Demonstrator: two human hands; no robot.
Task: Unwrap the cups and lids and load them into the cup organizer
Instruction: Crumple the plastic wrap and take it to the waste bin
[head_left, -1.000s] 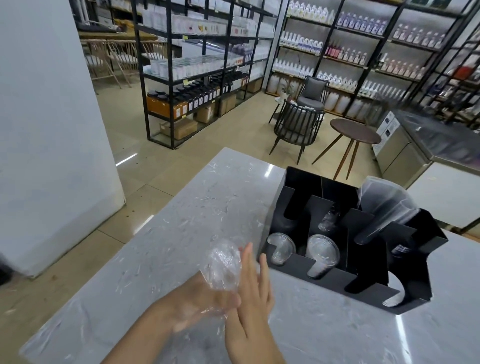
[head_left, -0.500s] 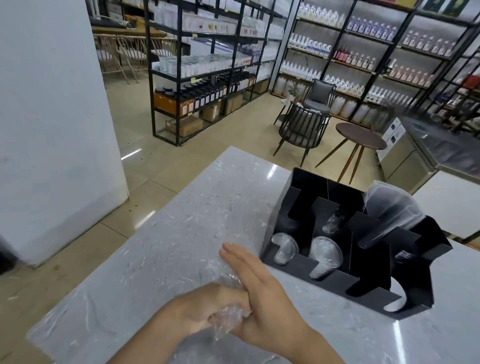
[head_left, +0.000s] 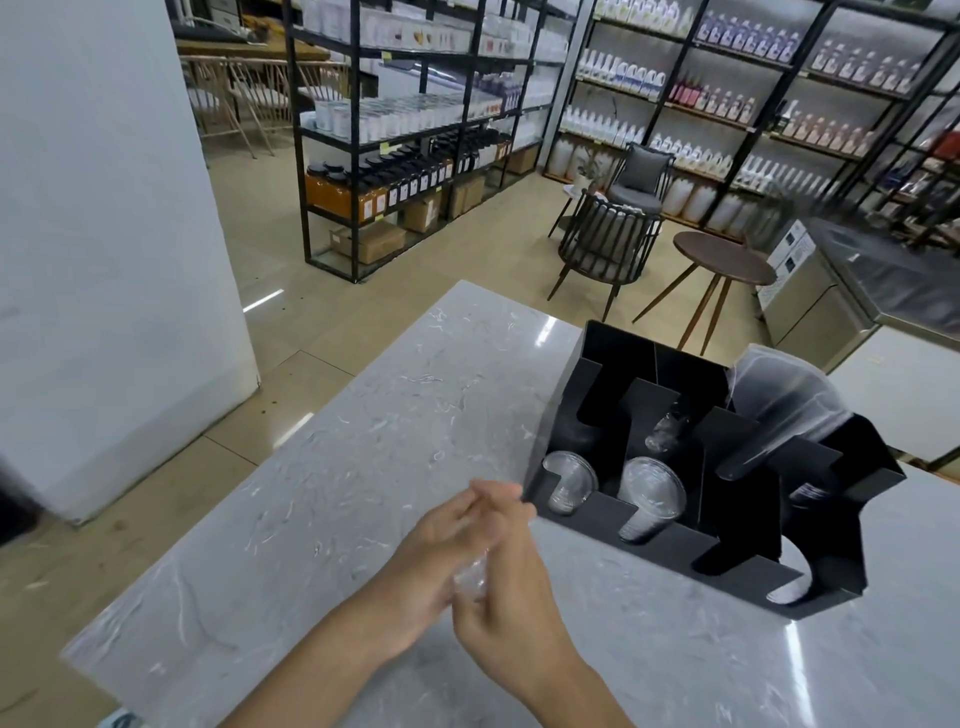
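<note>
Both hands over the marble counter (head_left: 322, 467) at 6 o'clock, pressed palm to palm. Left hand (head_left: 431, 566) and right hand (head_left: 506, 587) are flattened against each other, fingers straight and pointing to 12, with a wad of clear plastic wrap (head_left: 470, 574) squashed between the palms. Only a sliver of the wrap shows at the gap; can't tell how much is inside.

Just past the fingertips, toward 1–2 o'clock: black cup organizer (head_left: 748, 499) sitting on the counter, near corner just beside the fingertips, not touching as far as I can see. Front-left slot holds a clear cup stack (head_left: 569, 480) lying on its side, rim facing camera. Next slot to the right has a second clear cup stack (head_left: 649, 496), same orientation. Behind that one, something small and clear (head_left: 667, 431) in a rear slot, too blurred to identify. At the organizer's far right, a wrapped sleeve of clear cups or lids (head_left: 779, 405) leans tilted out of a rear compartment.

Beyond, at 12–1 o'clock on the floor: round wooden side table (head_left: 724, 257), dark slatted chair (head_left: 605, 241), then shelving racks (head_left: 415, 119) stocked with bottles.
</note>
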